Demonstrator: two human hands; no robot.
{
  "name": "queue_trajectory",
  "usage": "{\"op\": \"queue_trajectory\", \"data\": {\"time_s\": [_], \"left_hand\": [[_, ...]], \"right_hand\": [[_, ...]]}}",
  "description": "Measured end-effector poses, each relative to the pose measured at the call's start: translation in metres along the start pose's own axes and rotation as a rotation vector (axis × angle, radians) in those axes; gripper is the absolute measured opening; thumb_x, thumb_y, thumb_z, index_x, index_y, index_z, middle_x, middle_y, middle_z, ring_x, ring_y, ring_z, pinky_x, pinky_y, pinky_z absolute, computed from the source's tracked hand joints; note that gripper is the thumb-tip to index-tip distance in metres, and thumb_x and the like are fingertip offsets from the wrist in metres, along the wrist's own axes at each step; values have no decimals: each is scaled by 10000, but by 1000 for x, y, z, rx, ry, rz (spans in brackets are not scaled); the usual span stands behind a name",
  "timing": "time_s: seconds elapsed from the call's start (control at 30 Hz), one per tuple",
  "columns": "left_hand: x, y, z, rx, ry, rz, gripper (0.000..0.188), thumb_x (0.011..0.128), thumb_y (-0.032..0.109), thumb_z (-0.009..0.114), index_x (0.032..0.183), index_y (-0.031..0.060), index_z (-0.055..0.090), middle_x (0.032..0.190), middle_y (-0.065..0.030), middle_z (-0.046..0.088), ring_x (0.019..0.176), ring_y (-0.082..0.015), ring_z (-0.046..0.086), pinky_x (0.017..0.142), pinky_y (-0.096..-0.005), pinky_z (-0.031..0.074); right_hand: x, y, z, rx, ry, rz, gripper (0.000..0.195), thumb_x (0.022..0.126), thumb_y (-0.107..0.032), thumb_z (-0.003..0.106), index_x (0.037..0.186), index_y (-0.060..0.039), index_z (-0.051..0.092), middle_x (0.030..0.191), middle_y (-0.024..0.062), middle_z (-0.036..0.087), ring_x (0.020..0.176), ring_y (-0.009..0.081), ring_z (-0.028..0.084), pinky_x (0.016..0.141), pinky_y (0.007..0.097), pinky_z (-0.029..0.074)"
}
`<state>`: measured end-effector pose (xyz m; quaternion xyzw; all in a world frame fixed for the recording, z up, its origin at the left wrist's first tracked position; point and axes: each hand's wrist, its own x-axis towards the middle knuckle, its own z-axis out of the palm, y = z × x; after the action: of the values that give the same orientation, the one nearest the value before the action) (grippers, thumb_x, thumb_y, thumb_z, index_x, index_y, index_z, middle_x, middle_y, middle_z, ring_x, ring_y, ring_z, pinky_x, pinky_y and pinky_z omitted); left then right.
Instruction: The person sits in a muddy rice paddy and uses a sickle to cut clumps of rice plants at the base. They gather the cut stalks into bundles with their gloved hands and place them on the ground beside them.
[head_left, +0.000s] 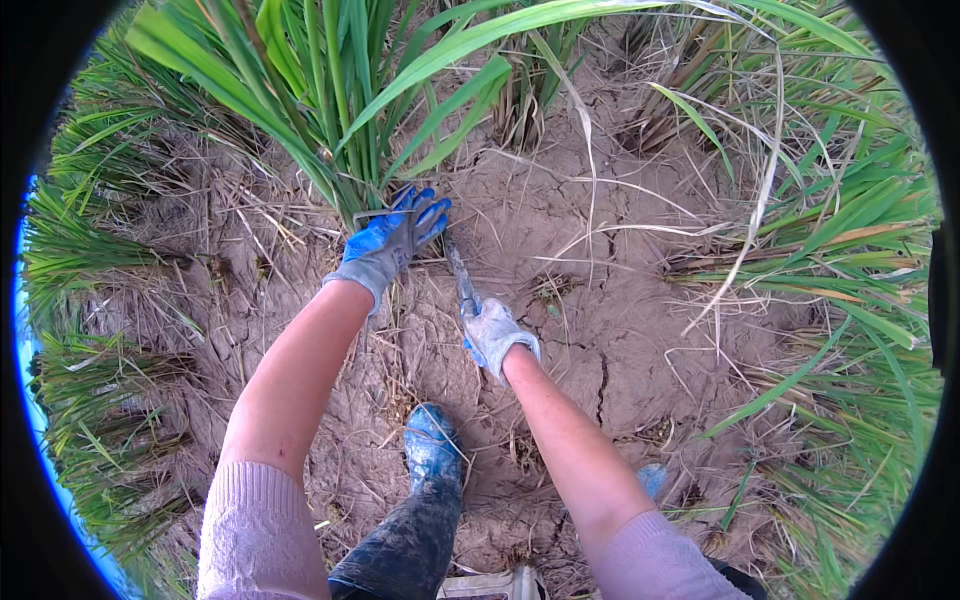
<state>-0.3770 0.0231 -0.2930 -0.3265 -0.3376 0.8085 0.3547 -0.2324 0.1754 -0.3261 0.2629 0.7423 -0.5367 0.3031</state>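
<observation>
My left hand (394, 232), in a grey and blue work glove, lies against the base of a tall clump of green grass-like stalks (349, 161). Some of its fingers are extended, and I cannot tell whether it grips the stems. My right hand (495, 334), gloved the same way, is closed around the lower end of a narrow, mud-coated hand tool (460, 271), possibly a sickle. The tool slants up and left toward my left fingers. Its far end is hidden at the foot of the clump.
Cracked brown mud (555, 420) with dry straw surrounds me. More green clumps stand at left (105, 247) and right (847, 247). My muddy blue boot (435, 450) is below, with another blue boot tip (651, 478) to its right. A pale object (525, 585) lies at the bottom edge.
</observation>
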Motion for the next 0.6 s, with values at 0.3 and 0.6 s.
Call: {"op": "queue_trajectory", "data": {"time_s": [0.3,0.6], "left_hand": [[0,-3,3,-1424,-155,127,145,784,164,541,872,167,656,779,-16,627,726,-195,603,538,-370,399],[-15,8,-1,-1593,-386,250,142,797,183,559,858,176,687,803,18,659,743,-183,630,532,-364,420]], "right_hand": [[-139,48,-24,-86,-20,27,437,836,-173,506,1252,-111,388,676,169,601,576,300,611,522,406,480],[-164,16,-37,-153,-91,58,318,846,-226,468,1130,-85,491,830,252,608,825,404,595,715,461,467]]}}
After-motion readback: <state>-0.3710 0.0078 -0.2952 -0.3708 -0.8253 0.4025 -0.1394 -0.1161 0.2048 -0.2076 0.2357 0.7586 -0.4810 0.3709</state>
